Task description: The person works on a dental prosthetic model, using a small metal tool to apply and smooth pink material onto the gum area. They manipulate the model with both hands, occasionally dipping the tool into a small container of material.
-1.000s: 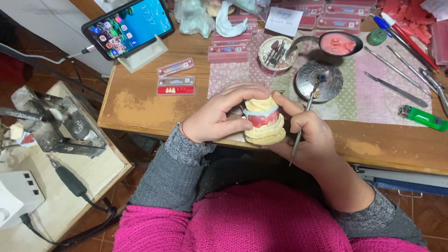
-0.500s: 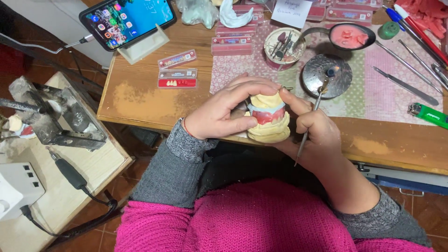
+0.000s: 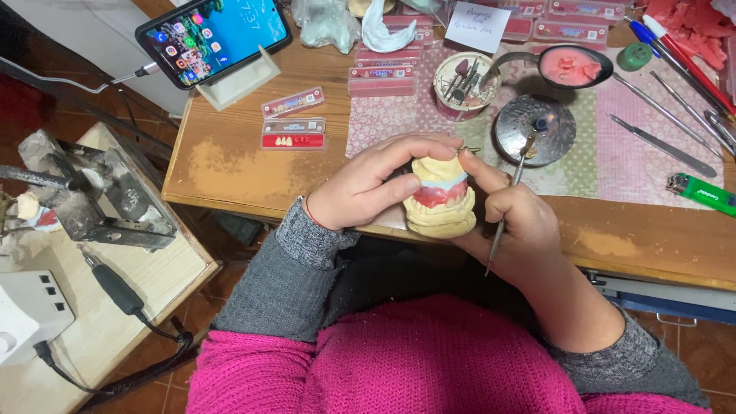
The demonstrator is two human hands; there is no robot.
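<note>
Two hands' fingers clamped on plaster dental model [image 3: 440, 201], cluttered wooden workbench [image 3: 238, 165], tiled floor [image 3: 709, 356]

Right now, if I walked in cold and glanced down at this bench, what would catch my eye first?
Probably the yellow plaster dental model with its pink wax band, held at the front edge of the wooden bench between the left hand and right hand, which also grips a thin metal tool. Next, the lit smartphone on its stand at far left, and the bright pink sweater below.
</note>
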